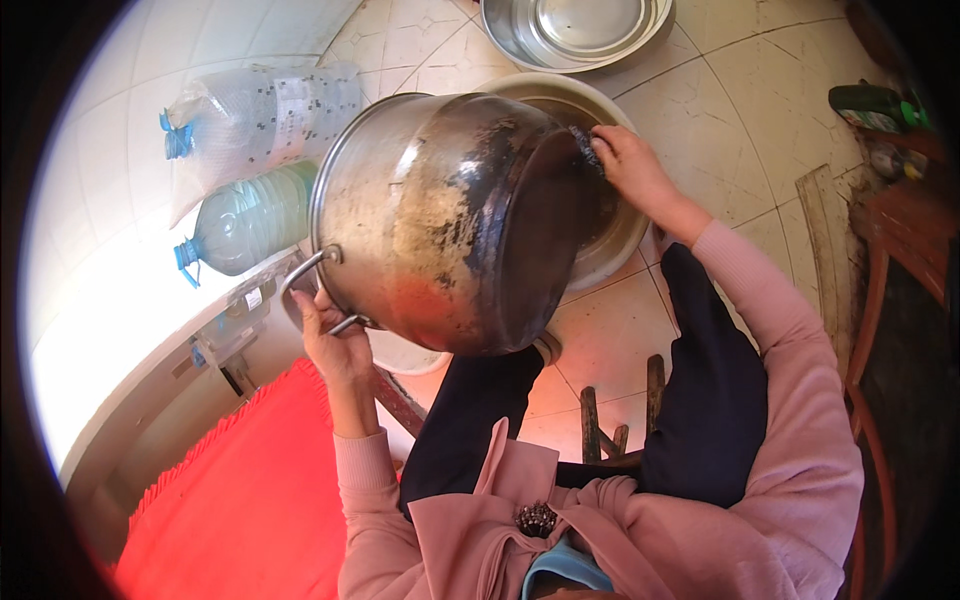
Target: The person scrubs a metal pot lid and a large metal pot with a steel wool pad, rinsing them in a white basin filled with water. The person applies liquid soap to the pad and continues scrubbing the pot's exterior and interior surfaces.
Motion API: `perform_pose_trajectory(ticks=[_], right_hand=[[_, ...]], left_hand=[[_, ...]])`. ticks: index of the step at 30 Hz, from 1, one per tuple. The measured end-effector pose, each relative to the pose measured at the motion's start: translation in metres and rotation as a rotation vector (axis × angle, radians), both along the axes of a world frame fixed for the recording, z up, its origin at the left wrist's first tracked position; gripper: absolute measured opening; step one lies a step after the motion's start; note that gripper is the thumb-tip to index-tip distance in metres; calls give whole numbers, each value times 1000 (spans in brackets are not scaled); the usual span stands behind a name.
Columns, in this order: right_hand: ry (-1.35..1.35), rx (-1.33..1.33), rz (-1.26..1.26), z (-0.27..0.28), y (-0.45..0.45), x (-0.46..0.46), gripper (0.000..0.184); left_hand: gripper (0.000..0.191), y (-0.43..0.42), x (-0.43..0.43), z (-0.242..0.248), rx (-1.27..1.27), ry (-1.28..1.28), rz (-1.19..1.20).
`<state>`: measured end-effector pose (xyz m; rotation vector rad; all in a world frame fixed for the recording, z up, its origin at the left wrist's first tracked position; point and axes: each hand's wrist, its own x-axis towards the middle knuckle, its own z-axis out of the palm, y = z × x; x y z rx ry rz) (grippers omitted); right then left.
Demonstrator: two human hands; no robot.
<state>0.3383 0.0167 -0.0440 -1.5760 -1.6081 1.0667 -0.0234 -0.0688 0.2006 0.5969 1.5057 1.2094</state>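
A large metal stockpot (420,217) is tipped on its side, its base facing right. Dark scorch marks cover the base and the lower wall. My left hand (337,345) grips the pot's loop handle (300,274) near the rim. Pinched in my right hand (630,165) is a dark scouring pad (586,148), held against the edge of the base. Beneath the pot stands a wide pale basin (626,251), partly hidden, with brownish liquid in it. The inside of the pot is turned away from view.
Beyond the basin lies a shiny metal bowl (585,30) on the tiled floor (735,127). At left are a large plastic bottle (251,217) and a bubble-wrapped bottle (262,112). A red cloth (247,487) spreads at lower left. A green bottle (870,105) lies at far right.
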Motion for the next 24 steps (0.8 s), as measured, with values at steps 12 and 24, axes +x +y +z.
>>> perform_pose_trajectory(ticks=[12,24], right_hand=[[-924,28,961,-81,-37,-54,57],[648,-915,-148,-18,-13,2,29]], left_hand=[[65,-12,-25,0,71,-56,63],[63,-11,-14,-39,86,-124,-78]])
